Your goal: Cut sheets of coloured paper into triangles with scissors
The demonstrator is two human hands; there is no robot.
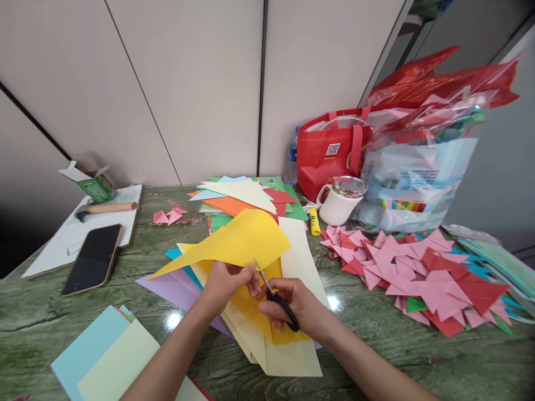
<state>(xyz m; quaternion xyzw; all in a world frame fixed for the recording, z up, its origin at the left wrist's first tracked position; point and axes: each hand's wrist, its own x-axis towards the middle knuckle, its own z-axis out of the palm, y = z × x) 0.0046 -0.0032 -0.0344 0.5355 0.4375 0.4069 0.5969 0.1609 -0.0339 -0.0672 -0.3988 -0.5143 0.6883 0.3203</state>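
Observation:
My left hand is closed on the near edge of a large yellow paper sheet, which curls up above the table. In my right hand are scissors with black handles; their narrow metal blades point up and away, touching or just in front of the yellow sheet's edge. Whether the blades are apart I cannot tell. Beneath both hands lies more folded yellow paper, on top of cream sheets and a purple sheet.
Folded pink and red paper pieces are heaped at the right. Behind them stand a white mug, a glue stick, a red bag and a plastic bag. At left lie a phone and a hammer.

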